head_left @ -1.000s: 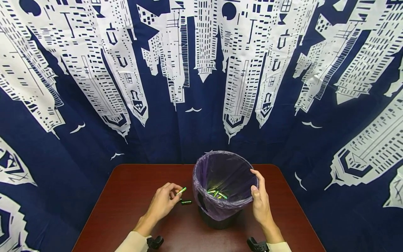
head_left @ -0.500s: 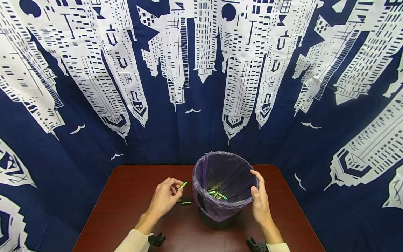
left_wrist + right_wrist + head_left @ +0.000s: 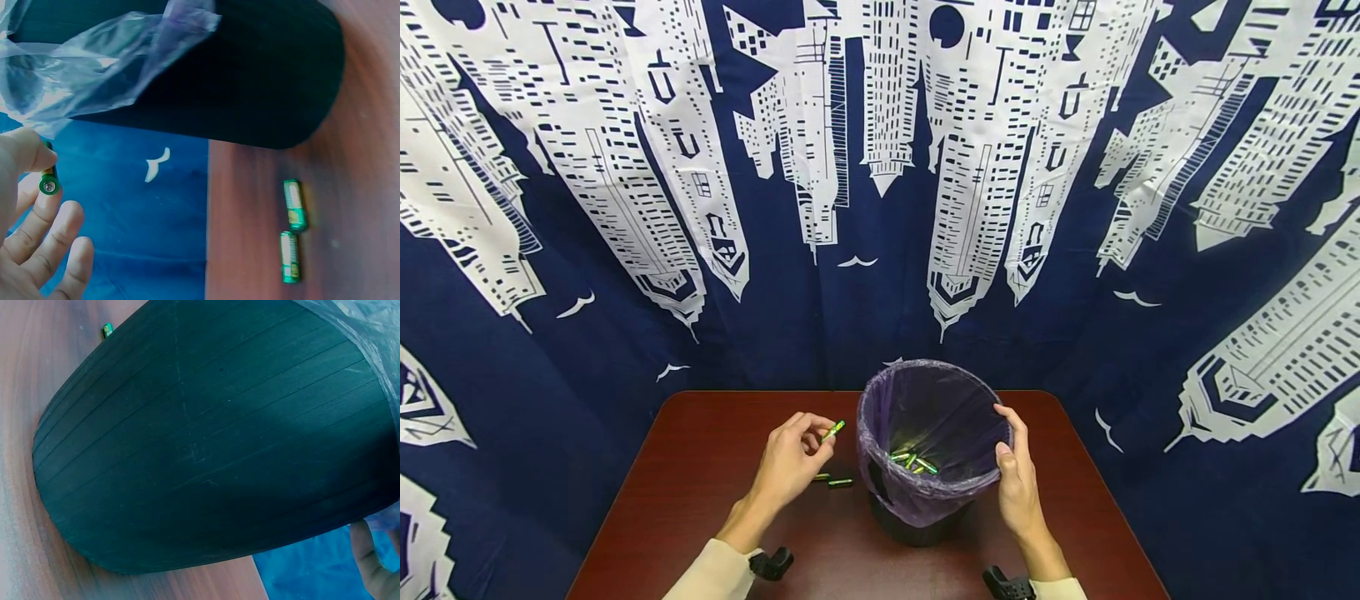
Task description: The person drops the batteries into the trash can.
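In the head view my left hand [image 3: 793, 458] pinches a green battery [image 3: 832, 431] between thumb and fingers, left of the bin's rim. The left wrist view shows one end of that battery [image 3: 49, 184] facing the camera. A dark trash bin [image 3: 206, 437], lined with a purple plastic bag [image 3: 917, 500], stands on the table, tilted a little. My right hand [image 3: 1021, 475] grips the bin's right rim, thumb outside and fingers over the edge. Several green batteries [image 3: 927, 466] lie inside the bag. Two more batteries [image 3: 290, 257] lie on the table beneath my left hand.
The reddish-brown wooden table [image 3: 700, 433] has its far edge against a blue curtain [image 3: 775, 333] printed with white buildings. Dark straps [image 3: 771, 564] sit on both wrists below cream sleeves.
My left hand has lifted slightly with the pinched battery, uncovering more of the batteries on the table. The right hand keeps its grip on the rim.
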A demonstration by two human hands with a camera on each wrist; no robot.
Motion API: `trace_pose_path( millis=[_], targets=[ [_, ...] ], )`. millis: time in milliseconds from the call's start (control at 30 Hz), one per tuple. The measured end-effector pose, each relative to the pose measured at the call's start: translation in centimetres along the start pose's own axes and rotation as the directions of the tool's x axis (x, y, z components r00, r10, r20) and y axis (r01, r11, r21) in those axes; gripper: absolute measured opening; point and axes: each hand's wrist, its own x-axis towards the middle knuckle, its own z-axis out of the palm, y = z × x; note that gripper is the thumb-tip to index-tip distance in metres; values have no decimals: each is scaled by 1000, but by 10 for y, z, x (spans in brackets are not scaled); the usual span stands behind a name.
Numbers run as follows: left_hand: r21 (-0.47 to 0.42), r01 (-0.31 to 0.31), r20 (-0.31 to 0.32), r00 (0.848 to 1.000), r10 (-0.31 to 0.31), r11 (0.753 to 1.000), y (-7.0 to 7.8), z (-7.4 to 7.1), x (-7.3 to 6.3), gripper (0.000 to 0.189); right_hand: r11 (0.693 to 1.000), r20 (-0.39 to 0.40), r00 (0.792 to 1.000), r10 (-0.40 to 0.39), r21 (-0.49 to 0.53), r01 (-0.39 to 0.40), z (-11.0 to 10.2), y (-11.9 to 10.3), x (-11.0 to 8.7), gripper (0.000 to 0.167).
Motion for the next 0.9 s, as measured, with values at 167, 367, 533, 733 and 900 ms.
trace_pose_path(
  millis=[167,367,533,733,900],
  targets=[
    [-19,-24,-49,999,23,1000,9,-9,9,25,1000,1,1000,12,-1,-12,3,-1,0,78],
    [-46,-37,-99,995,32,998,19,-18,17,25,999,9,999,48,22,-48,2,-5,-1,79],
    [-61,-36,-116,993,29,997,26,-25,21,24,999,-1,999,34,20,-34,1,-3,-1,80],
    [-76,-57,-139,989,46,996,32,-31,26,25,999,-3,999,43,18,-43,1,-2,-1,81],
    [-88,-67,-133,990,55,994,37,-33,29,25,999,-1,999,46,13,-46,1,-2,0,79]
  ],
)
